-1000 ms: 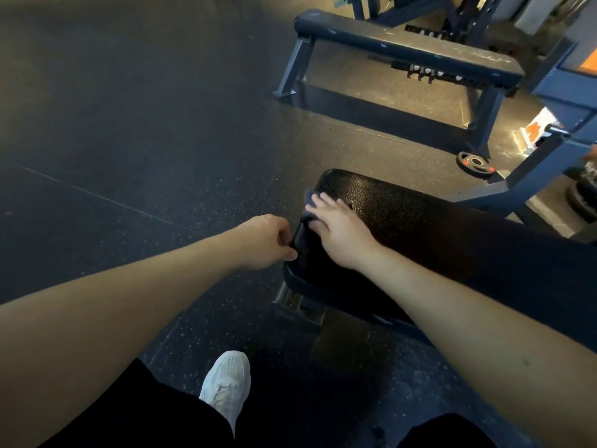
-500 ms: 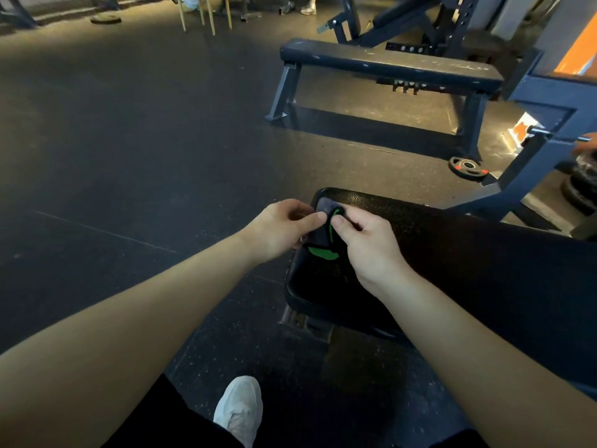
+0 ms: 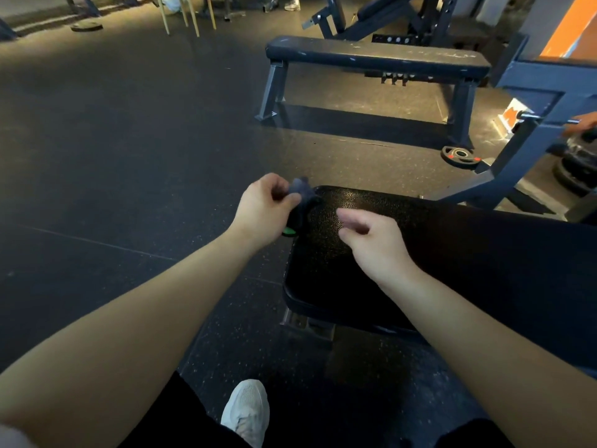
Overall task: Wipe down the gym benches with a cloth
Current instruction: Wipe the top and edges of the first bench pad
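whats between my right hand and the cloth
In the head view, only bare black bench pad lies between the right hand and the cloth, which the left hand pinches at the pad's corner.

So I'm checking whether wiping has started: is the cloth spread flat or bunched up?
Bunched up. The cloth hangs crumpled, pinched by the left hand at the end of the bench, not laid flat on it.
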Tool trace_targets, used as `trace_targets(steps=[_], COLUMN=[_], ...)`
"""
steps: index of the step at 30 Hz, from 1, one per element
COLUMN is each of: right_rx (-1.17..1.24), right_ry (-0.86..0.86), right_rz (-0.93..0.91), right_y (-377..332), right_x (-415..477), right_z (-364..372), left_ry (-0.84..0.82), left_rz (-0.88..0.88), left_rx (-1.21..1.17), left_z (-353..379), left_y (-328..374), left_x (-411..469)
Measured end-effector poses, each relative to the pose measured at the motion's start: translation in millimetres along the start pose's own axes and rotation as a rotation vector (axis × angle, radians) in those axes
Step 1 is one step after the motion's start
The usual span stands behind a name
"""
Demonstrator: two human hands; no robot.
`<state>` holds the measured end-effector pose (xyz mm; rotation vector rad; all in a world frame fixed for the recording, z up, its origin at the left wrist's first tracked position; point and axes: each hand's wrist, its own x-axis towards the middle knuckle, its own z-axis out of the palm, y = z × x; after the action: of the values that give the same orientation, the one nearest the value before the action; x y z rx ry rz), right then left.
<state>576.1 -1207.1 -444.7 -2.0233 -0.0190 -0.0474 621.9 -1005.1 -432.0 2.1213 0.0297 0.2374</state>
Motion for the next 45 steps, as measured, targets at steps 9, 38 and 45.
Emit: trace_targets(steps=[9,38,45], right_rx=[-0.870,-0.939,-0.921], right_ry=[-0.292,-0.158,-0.140], right_rz=[-0.015,-0.101,-0.104], right_y=[37.4,51.1,51.9], right_x=[-5.3,-10.9,-10.6], right_z=[1.3,16.7,15.8], left_ry=[-0.178,-0.121,0.012], left_rz=[-0.128,-0.220,-0.223], left_rx=[0.242,0.408,0.345], left_z=[56.8,25.9,52.5], left_y=[-34.3,-20.5,-17.1], left_x=[11.4,-116.4,-75.1])
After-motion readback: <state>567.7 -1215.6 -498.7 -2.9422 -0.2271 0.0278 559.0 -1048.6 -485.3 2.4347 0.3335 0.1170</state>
